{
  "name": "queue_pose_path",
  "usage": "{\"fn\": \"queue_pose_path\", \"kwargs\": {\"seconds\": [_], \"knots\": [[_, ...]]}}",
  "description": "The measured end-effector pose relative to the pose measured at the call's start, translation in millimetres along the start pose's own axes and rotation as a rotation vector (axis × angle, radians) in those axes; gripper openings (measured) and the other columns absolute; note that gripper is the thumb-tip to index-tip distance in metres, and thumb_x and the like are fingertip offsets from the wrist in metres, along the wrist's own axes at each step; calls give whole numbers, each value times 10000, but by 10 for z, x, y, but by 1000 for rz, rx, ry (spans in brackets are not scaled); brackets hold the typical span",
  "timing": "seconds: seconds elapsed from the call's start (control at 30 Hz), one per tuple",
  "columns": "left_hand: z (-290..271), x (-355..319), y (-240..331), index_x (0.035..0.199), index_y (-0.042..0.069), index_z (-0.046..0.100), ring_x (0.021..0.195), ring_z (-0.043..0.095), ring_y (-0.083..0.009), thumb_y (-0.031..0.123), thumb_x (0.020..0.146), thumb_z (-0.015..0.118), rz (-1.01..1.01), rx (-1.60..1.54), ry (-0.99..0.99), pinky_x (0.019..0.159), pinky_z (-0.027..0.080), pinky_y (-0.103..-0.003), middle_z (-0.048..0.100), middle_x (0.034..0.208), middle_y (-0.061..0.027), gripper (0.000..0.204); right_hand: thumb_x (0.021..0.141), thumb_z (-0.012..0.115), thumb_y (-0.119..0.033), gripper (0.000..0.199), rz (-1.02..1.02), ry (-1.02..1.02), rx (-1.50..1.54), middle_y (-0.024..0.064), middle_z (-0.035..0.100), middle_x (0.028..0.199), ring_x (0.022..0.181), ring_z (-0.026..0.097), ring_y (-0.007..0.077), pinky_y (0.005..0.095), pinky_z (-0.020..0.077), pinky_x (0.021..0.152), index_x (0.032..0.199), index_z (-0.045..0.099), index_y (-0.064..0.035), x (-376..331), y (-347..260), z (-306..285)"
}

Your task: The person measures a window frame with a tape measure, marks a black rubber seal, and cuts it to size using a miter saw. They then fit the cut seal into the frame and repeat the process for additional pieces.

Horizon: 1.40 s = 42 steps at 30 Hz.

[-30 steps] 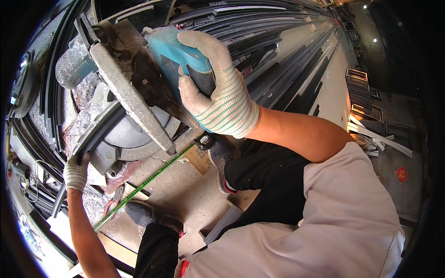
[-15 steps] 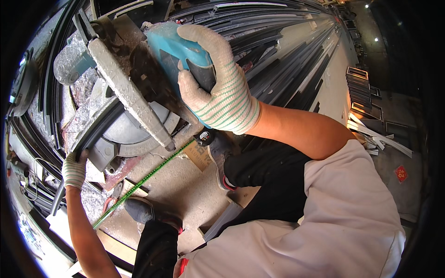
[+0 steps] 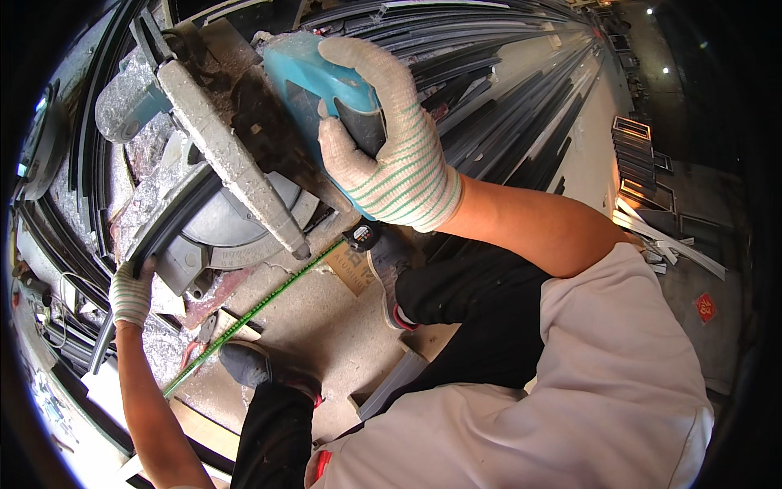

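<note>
My right hand (image 3: 391, 155), in a white knit glove with green stripes, grips the teal handle (image 3: 314, 77) of a dust-covered mitre saw (image 3: 220, 171). The saw's grey blade guard arm runs diagonally down over the round base (image 3: 236, 224). My left hand (image 3: 130, 293), gloved the same way, presses on a dark metal profile strip (image 3: 167, 232) lying across the saw's table at the lower left. A green ribbed rod (image 3: 252, 314) runs from the saw base down toward my left forearm.
Long dark metal profiles (image 3: 505, 90) are stacked behind the saw, stretching to the upper right. More strips (image 3: 57, 244) lie at the left. My dark shoes (image 3: 252, 367) stand on a dusty floor with board pieces (image 3: 391, 387). Frames (image 3: 639, 163) lean at the far right.
The saw head and my right hand have shifted slightly up and to the left. My left hand stays on the profile strip.
</note>
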State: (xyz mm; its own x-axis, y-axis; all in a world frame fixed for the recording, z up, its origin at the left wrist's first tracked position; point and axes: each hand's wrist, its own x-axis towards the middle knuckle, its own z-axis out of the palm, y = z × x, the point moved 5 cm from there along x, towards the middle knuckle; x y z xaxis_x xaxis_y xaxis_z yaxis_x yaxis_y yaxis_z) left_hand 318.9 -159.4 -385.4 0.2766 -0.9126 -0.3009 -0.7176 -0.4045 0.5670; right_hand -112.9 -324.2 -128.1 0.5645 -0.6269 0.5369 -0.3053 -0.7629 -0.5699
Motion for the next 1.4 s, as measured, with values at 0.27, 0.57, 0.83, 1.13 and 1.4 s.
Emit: {"fn": "queue_pose_path", "kwargs": {"seconds": [0.27,0.57,0.83,1.13,1.4], "knots": [[-2,6,19,1145,-48,717,776,632,-204,432,971,738,-70,30,-45,798,536,-357,773,967,-183,511,924,636,6,623,18,0,11,116,490,1421,1026,663,154,310,560,938,1497,399,-55,-22,-3,1],[-10,4,-4,1143,-54,717,779,643,-212,432,968,741,-66,22,-34,796,538,-358,775,973,-185,517,920,641,11,619,24,9,22,110,488,1427,1027,653,146,303,550,948,1492,412,-51,-57,-1,4],[-2,-5,23,1152,-46,719,800,662,-215,420,972,740,-77,12,-44,812,537,-356,777,982,-176,500,915,647,21,636,57,20,37,98,502,1399,1006,645,139,306,553,925,1498,405,-61,-112,8,26],[21,12,-53,1147,-58,709,804,655,-194,419,976,738,-38,0,-31,809,535,-338,775,990,-176,508,917,646,35,622,-47,31,-41,114,515,1365,1003,651,145,310,557,911,1485,400,-35,-112,3,23],[-4,17,-35,1105,-56,725,771,656,-215,467,954,749,-51,58,-16,786,542,-354,770,943,-190,545,919,638,51,631,-31,13,-35,113,509,1361,1011,647,143,305,558,904,1493,391,-38,-136,-3,24]]}}
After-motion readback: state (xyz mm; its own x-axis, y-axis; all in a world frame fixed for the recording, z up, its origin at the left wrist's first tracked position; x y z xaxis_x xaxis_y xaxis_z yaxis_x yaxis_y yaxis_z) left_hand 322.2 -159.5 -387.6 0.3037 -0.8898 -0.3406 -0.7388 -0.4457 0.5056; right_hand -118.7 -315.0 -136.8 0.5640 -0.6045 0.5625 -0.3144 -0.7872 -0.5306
